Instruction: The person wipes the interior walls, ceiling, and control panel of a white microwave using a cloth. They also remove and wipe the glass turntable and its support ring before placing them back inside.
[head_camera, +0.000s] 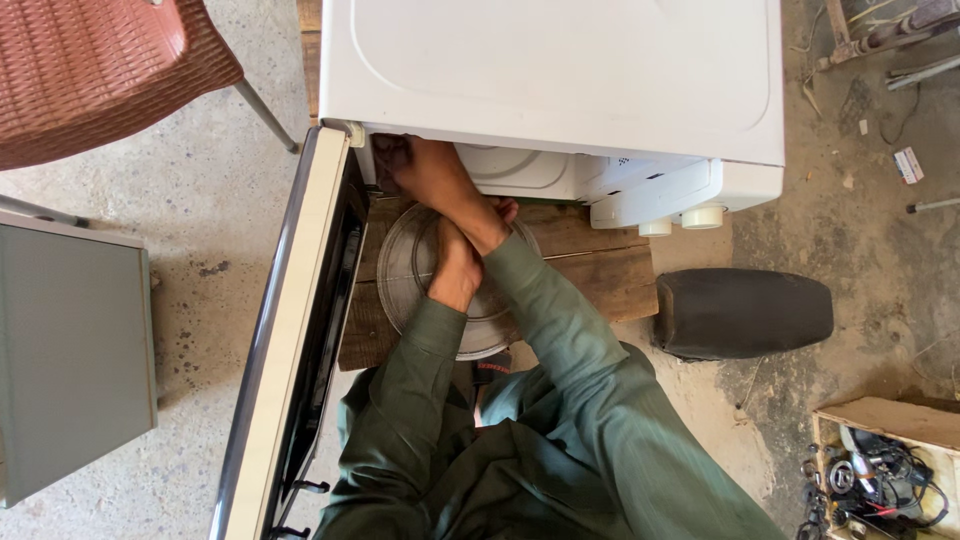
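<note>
Glass turntable plate (400, 262) lies flat on a wooden board (600, 270) in front of an open white microwave oven (560, 70).
Nearest, green sleeves cross. The left hand (456, 272) rests on the plate, fingers curled; whether it grips is unclear. The right hand (425, 170) reaches over it into the oven mouth, fingertips hidden. The open door (285, 330) stands left; a dark cushion (745, 312) lies right, and a woven chair (90, 70) sits far left.

Wooden plank desk (600, 270): borne on it are a white microwave oven (560, 70) and a round glass turntable plate (400, 265), laid flat before the oven.
</note>
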